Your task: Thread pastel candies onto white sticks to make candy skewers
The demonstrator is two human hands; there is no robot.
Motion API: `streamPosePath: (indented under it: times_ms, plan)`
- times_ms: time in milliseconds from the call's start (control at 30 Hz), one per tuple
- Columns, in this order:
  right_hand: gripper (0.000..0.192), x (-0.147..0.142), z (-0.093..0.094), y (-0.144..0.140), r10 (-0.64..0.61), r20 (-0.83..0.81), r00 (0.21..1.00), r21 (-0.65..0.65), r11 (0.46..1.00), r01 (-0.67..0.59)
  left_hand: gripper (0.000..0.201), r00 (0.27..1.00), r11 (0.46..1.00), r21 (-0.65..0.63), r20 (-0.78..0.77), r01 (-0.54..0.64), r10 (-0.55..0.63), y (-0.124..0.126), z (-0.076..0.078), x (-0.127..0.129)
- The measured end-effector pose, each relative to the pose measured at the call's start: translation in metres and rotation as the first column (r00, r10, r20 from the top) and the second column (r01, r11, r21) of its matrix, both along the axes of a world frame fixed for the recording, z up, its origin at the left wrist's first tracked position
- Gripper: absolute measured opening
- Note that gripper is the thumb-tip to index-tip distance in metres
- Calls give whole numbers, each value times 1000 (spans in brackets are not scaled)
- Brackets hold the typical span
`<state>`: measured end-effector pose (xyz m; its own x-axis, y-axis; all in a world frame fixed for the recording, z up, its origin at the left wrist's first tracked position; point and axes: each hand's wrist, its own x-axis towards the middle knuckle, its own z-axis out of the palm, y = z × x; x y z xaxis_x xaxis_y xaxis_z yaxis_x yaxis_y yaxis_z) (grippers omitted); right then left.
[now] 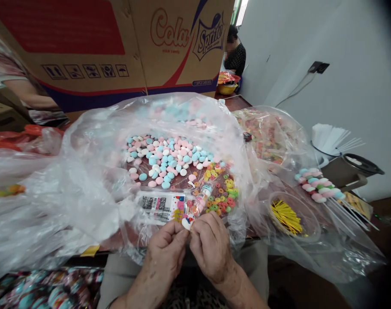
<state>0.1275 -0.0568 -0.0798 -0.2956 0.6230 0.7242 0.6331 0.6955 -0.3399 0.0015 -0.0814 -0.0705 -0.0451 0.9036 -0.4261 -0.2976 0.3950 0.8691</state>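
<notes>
My left hand (pixel 166 245) and my right hand (pixel 212 244) meet at the table's front edge, fingers pinched together. Between them is the near end of a small clear candy bag (pixel 200 202), filled with pastel and ring-shaped candies and pointing away from me. A small white piece with coloured print (pixel 187 222) shows at the fingertips; how it joins the bag is hidden. Just left of the bag lies a stack of printed cards (pixel 160 207) in clear wrap. Beyond are loose pink, blue and white candies (pixel 169 161) and colourful ring candies (pixel 226 193).
A large clear plastic bag (pixel 95 141) surrounds the candies, before a tall cardboard box (pixel 140 56). At right are yellow twist ties (pixel 287 218) in a bowl, marshmallow sticks (pixel 320 185) and a cup of white sticks (pixel 330 139). Filled packs (pixel 50 289) lie lower left. Two people sit nearby.
</notes>
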Motion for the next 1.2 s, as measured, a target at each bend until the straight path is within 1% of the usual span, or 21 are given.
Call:
streamPosePath:
  times_ms: [100,200,300,333,400,467,533,633,700,800,933,1100,1200]
  plan:
    - [18,0,-2,0,-5,-16,1000,-24,1000,4,28,985,987,163,-168,-14,42,1,-5,-2]
    - [17,-2,-5,1,35,-103,994,-97,994,-45,18,935,957,291,-339,1,102,3,-1,-4]
    - [18,-5,-9,1,86,-167,982,-135,985,-109,4,884,922,386,-426,-13,191,5,6,-5]
    - [18,-6,-10,0,102,-166,981,-127,984,-124,6,875,915,403,-432,-28,217,6,8,-6]
    - [18,-5,-8,-1,102,-186,977,-119,985,-126,9,873,909,413,-426,-48,239,9,10,-6]
    - [16,0,-2,-1,49,-249,967,-117,990,-81,7,880,911,410,-412,-54,238,11,10,-7]
    - [18,5,5,2,6,-284,959,-96,995,-34,14,892,920,389,-394,-56,221,14,9,-7]
    - [19,8,11,7,-3,-254,967,-53,999,-10,18,915,939,340,-361,-48,178,15,6,-7]
    - [16,5,11,9,-25,-231,973,-66,998,10,19,930,945,326,-334,-39,153,15,4,-7]
    - [15,0,8,10,-71,-221,973,-97,994,51,18,937,942,333,-315,-37,148,14,1,-6]
    - [16,0,10,9,-79,-228,970,-77,995,63,11,908,930,366,-392,7,147,12,-1,-4]
    - [15,4,15,12,-100,-107,989,-26,995,98,10,880,921,385,-457,60,134,12,2,-2]
    - [16,5,15,14,-114,-65,991,-33,993,112,12,876,922,378,-470,87,110,13,5,-2]
